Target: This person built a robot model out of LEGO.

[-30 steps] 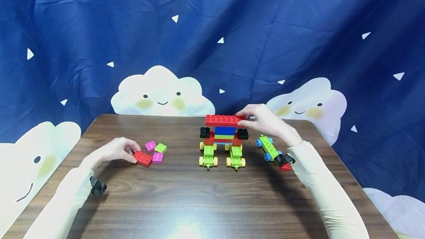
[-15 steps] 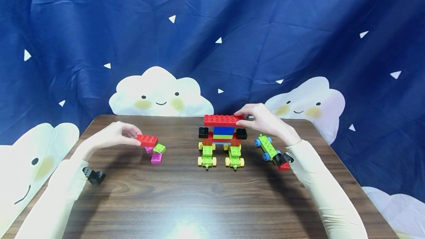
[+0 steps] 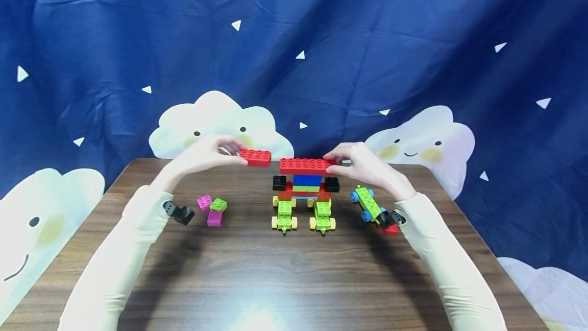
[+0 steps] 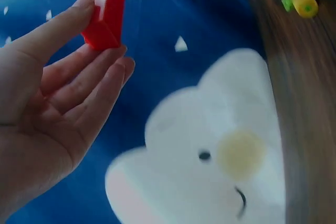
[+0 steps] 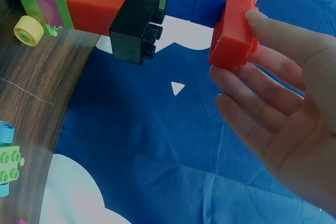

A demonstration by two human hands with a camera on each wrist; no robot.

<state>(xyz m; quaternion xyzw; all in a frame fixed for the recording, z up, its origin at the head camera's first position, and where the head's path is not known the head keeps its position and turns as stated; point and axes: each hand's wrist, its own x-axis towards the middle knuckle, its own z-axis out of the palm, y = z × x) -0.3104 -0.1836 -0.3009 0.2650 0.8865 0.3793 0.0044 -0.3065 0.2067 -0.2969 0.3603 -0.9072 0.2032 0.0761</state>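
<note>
My left hand [image 3: 207, 155] pinches a red toy brick [image 3: 255, 158] between thumb and fingers, in the air left of the built model. The left wrist view shows this brick [image 4: 106, 11] from its side. My right hand [image 3: 360, 164] grips the right end of a long red top layer [image 3: 304, 166] on the model. Below that layer are blue bricks [image 3: 307, 182], a black brick [image 3: 279, 183] on each side, red bricks and green wheeled bases [image 3: 285, 213] with yellow wheels. In the right wrist view, thumb and fingers hold the red end [image 5: 233, 32].
Two magenta bricks [image 3: 214, 218] and a green brick [image 3: 218, 205] lie on the wooden table [image 3: 229, 275] at left. A green wheeled base [image 3: 367, 202] with blue wheels and a red brick [image 3: 390, 229] lie at right, partly behind the right wrist camera. A blue curtain hangs behind.
My left hand has lifted the red brick off the table beside the loose bricks and carried it up and right, close to the model. The right hand keeps its hold on the top layer.
</note>
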